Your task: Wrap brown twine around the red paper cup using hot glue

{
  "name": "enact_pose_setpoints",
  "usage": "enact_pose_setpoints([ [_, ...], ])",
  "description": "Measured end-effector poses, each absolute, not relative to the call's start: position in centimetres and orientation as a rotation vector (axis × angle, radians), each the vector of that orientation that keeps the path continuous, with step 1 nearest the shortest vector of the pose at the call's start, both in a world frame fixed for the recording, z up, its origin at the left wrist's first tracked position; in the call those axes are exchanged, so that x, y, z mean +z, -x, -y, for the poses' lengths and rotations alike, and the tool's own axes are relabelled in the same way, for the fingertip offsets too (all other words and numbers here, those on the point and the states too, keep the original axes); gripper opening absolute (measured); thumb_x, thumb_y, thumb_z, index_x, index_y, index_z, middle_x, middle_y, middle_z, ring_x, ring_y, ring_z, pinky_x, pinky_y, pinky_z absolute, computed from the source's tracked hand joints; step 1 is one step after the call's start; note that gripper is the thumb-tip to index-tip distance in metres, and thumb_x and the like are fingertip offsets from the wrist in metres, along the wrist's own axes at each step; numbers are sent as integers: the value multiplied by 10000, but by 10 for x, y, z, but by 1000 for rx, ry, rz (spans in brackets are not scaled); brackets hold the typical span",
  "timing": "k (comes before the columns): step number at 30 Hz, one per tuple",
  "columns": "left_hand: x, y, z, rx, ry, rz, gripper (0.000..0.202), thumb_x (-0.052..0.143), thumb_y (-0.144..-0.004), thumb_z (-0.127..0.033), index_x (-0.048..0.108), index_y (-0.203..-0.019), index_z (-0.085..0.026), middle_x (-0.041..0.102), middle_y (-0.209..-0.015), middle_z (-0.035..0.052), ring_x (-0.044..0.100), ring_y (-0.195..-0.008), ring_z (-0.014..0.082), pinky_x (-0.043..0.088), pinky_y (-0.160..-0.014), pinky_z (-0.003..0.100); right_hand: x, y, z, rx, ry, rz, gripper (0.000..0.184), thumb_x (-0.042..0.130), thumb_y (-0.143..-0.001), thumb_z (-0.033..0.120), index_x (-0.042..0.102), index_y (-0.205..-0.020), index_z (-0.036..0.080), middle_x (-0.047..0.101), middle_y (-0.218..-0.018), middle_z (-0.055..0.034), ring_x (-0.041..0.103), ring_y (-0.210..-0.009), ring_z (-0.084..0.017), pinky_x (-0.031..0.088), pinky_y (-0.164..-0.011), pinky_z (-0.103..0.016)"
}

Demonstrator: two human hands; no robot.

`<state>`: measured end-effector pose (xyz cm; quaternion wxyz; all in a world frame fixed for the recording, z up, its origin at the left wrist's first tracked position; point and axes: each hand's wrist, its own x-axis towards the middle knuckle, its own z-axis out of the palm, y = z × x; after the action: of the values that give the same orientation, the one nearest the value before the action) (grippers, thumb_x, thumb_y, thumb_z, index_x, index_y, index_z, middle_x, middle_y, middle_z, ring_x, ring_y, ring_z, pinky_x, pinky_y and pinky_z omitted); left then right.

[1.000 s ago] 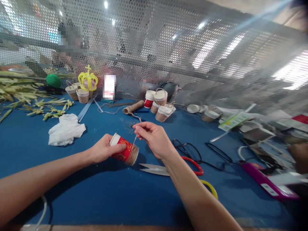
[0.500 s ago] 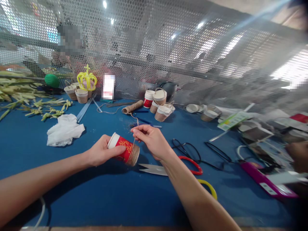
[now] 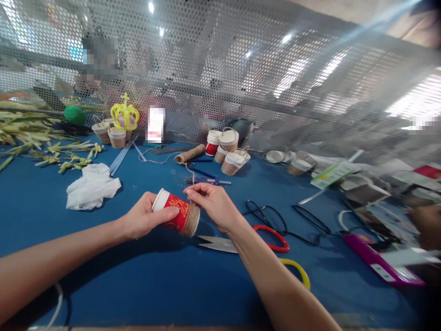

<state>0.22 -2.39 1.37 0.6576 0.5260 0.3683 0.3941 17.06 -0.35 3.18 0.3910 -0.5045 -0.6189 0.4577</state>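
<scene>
My left hand point(image 3: 143, 220) grips a red paper cup point(image 3: 175, 216) lying on its side above the blue table point(image 3: 144, 280), rim toward the left. Brown twine is wound round the cup's base end point(image 3: 193, 220). My right hand point(image 3: 213, 204) pinches the twine point(image 3: 189, 174) right at the cup. The strand runs back to a twine spool point(image 3: 189, 154) further up the table.
Scissors with red and yellow handles point(image 3: 248, 243) lie just right of my right wrist. Twine-wrapped cups point(image 3: 234, 161), a yellow crown point(image 3: 124, 115), a white crumpled tissue point(image 3: 93, 186), green leaves point(image 3: 37, 138), black wire loops point(image 3: 275, 218) and a perforated metal screen point(image 3: 241, 69) surround the spot.
My right hand has moved down and left, closer to the cup, shortening the free twine between fingers and cup. The left hand keeps holding the cup.
</scene>
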Motion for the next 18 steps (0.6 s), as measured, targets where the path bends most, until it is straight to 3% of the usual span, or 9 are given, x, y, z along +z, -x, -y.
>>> enact_pose_setpoints([
  [3,16,-5,22,956,-1075,-826,218,683,-550,-309,607,-539,-105,552,-470,-10,448,-420,66,353,-416,174,31,-173,0,992,1388,1680,165,583,-697,299,626,-743,147,631,-682,-24,553,-626,-128,423,-626,-276],
  [7,18,-8,15,1142,-802,-895,200,673,-564,-284,619,-621,-100,593,-513,3,509,-445,85,384,-431,177,31,-180,-4,504,1668,1796,182,558,-713,320,576,-611,172,617,-613,-38,565,-608,-171,416,-604,-306],
  [13,18,-9,11,1120,-761,-986,228,632,-635,-303,635,-709,-87,608,-510,13,513,-420,89,346,-392,173,35,-171,11,724,1367,1902,204,502,-769,357,578,-744,169,637,-676,-33,587,-609,-146,449,-572,-263],
  [18,15,-9,12,1128,-849,-956,222,653,-609,-275,661,-742,-97,663,-613,33,571,-546,111,421,-524,196,32,-162,21,722,1331,1941,136,542,-742,295,587,-783,173,656,-744,-40,594,-637,-147,463,-595,-267],
])
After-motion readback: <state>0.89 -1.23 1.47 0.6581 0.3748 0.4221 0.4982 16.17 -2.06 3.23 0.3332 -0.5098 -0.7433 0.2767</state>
